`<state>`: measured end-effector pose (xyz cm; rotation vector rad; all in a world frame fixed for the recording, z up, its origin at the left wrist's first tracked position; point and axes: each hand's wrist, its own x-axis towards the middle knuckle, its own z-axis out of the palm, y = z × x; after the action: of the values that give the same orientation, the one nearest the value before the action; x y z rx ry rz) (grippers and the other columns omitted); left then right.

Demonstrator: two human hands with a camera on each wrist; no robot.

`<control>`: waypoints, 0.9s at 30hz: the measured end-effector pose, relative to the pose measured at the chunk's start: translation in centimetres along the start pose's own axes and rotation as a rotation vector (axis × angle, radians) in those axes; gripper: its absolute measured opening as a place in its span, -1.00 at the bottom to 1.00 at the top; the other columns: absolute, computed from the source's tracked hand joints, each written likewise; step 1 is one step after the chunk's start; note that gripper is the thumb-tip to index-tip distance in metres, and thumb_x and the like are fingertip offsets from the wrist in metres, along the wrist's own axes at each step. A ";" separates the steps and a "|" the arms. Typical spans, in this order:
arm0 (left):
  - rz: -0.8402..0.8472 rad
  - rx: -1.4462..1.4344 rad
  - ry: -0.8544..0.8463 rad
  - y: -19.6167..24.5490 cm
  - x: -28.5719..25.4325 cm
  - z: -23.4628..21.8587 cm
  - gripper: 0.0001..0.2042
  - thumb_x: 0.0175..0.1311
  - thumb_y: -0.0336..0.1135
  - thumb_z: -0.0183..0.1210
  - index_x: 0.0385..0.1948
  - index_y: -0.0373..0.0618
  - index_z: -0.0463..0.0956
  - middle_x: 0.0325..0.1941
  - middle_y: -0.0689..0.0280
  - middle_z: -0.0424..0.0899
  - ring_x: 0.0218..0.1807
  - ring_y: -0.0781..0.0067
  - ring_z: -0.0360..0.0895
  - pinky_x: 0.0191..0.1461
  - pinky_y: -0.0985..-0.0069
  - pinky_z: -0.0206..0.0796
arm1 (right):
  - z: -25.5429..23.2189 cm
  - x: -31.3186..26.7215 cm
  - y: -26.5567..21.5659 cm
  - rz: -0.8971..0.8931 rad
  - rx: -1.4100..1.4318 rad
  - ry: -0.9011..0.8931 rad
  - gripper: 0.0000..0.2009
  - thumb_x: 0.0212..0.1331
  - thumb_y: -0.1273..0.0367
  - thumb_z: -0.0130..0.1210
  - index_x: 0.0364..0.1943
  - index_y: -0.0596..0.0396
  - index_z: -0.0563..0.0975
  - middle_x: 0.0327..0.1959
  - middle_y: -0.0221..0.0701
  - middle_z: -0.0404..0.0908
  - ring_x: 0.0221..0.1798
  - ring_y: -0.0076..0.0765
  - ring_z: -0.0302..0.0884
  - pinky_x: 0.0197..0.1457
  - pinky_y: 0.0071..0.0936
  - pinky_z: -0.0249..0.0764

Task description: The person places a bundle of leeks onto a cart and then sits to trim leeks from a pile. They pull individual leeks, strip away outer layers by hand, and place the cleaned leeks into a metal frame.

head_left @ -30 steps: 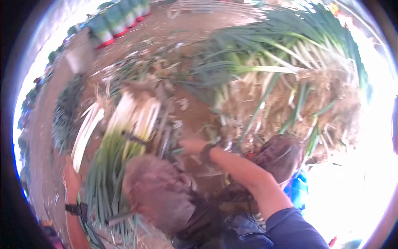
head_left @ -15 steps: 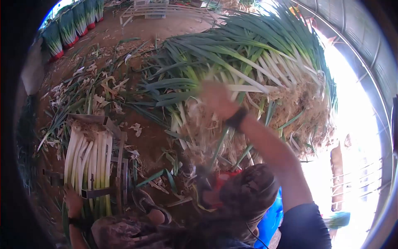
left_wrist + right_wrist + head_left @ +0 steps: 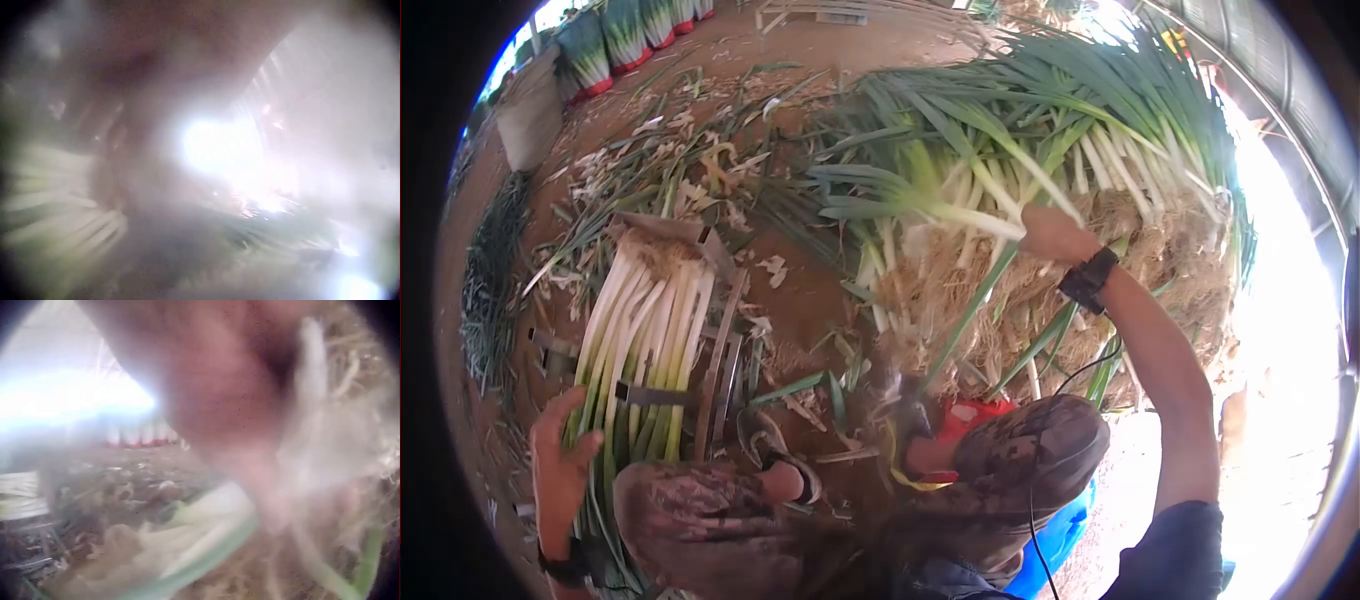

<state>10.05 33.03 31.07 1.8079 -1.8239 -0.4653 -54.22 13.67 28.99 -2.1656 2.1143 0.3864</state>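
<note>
— Reaching into the big heap of leeks (image 3: 1040,150), the right hand (image 3: 1050,235) has its fingers curled round one leek stalk (image 3: 945,215), just where the white shank meets the roots. How should that pull go?

— Grip low on the white part, as it does now, and draw along the stalk's length, I'd say; a sideways tug could snap the leaves or drag neighbours out of the heap.

— And the left hand (image 3: 560,460)?

— It hangs open, fingers spread and apart, just beside the green ends of the trimmed leeks (image 3: 645,330) lying in the metal rack (image 3: 720,350) on the dirt floor. It holds nothing.

— Do the wrist cameras help?

— Barely; both are blurred. The right wrist view shows a pale green stalk (image 3: 206,544) passing under the hand (image 3: 225,400), which fits the grip.

— Anything to watch?

— The roots are tangled with straw-like debris, so I'd judge a slow, steady pull is best. Then lay it root-end level with the others in the rack, beside the person's knee (image 3: 700,520).
</note>
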 end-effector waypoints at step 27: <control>-0.396 -0.086 0.274 -10.8 -20.5 -10.6 -0.75 0.34 -0.47 0.12 0.01 -0.32 0.53 -0.10 0.21 0.65 -0.10 0.44 0.59 0.03 0.52 0.42 | 39.1 -7.6 -29.1 -0.306 1.176 -0.083 -0.50 -0.03 0.44 0.19 0.10 0.19 0.41 -0.21 -0.22 0.56 -0.18 -0.21 0.54 -0.11 -0.29 0.48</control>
<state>24.34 54.07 30.72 2.0624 -1.2489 -0.4067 -29.94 31.52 -10.13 -1.5930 1.3067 -0.6294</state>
